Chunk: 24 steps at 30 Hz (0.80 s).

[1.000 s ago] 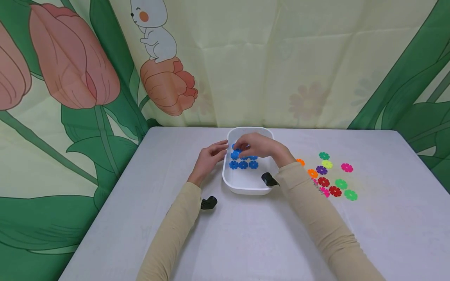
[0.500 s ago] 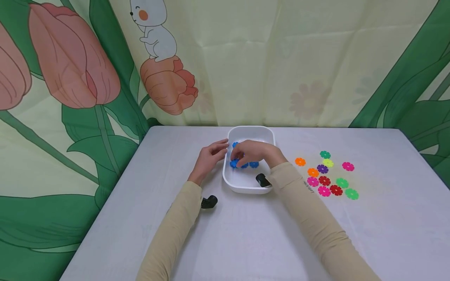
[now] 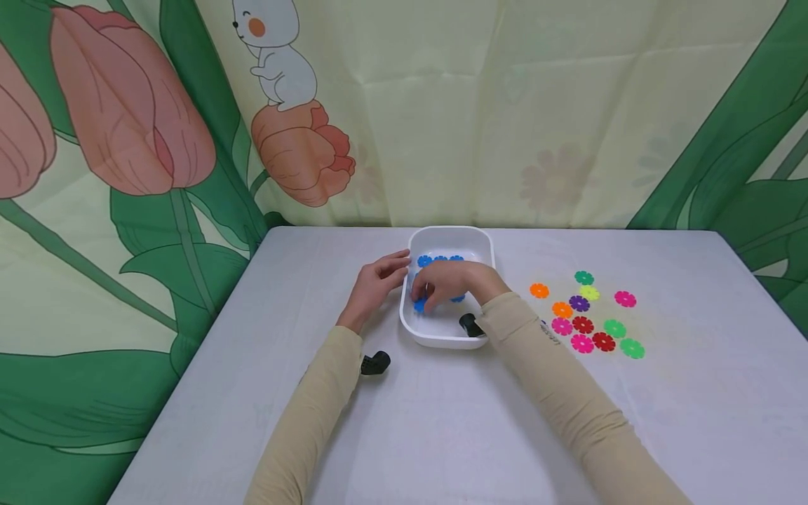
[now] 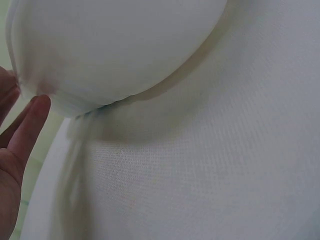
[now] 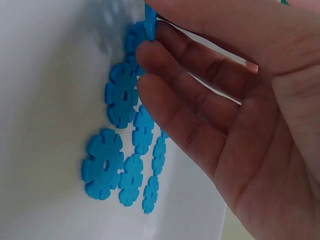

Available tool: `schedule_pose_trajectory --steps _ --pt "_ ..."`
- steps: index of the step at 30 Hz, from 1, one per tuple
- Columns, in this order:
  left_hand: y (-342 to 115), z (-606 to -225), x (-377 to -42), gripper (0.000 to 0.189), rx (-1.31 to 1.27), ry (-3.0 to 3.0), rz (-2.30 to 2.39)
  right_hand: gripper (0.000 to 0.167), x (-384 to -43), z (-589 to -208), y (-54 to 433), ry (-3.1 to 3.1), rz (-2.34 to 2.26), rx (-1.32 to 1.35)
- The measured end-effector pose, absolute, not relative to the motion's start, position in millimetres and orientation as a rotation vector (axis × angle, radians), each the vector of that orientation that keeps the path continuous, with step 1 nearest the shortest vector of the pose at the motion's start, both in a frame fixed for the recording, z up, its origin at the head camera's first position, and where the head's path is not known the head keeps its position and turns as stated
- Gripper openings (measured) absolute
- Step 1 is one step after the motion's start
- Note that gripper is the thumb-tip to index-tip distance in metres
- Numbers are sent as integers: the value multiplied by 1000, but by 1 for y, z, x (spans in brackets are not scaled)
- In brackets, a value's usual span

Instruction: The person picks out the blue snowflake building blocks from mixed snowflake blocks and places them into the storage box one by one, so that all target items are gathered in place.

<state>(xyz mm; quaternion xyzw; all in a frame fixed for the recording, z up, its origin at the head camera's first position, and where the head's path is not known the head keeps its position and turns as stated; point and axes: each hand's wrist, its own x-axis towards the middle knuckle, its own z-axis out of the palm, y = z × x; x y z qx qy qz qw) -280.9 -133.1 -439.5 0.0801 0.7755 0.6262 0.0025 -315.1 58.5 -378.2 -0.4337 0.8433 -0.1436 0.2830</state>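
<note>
Blue flower-shaped interlocking discs (image 5: 102, 165) lie in rows on the floor of a white tray (image 3: 442, 341). My right hand (image 3: 445, 280) reaches into the tray and hides some of them. In the right wrist view it pinches one blue disc (image 5: 150, 22), seen edge-on at the top, over the end of a row. My left hand (image 3: 377, 284) is at the tray's left side, its fairly straight fingertips (image 4: 39, 106) against the outer wall.
Right of the tray, loose flower discs in several colours are spread on the white table, among them orange (image 3: 539, 290), purple (image 3: 578, 304), red (image 3: 604, 341) and green (image 3: 632, 348). A printed curtain (image 3: 442, 126) hangs behind the table.
My right hand has moved from the tray's back rows toward its front, uncovering blue discs at the back. The left hand stays at the tray's side.
</note>
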Motion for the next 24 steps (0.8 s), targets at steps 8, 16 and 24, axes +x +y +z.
schedule_pose_trajectory --steps 8,16,24 --pt "-132 -439 -281 34 255 2445 1950 27 -314 -379 56 2262 -343 -1179" --pt "-133 -439 -279 32 222 2443 1938 27 -311 -380 54 2243 -338 -1120" --pt "-132 -438 -279 32 220 2438 1936 26 -313 -385 50 2243 -307 -1155"
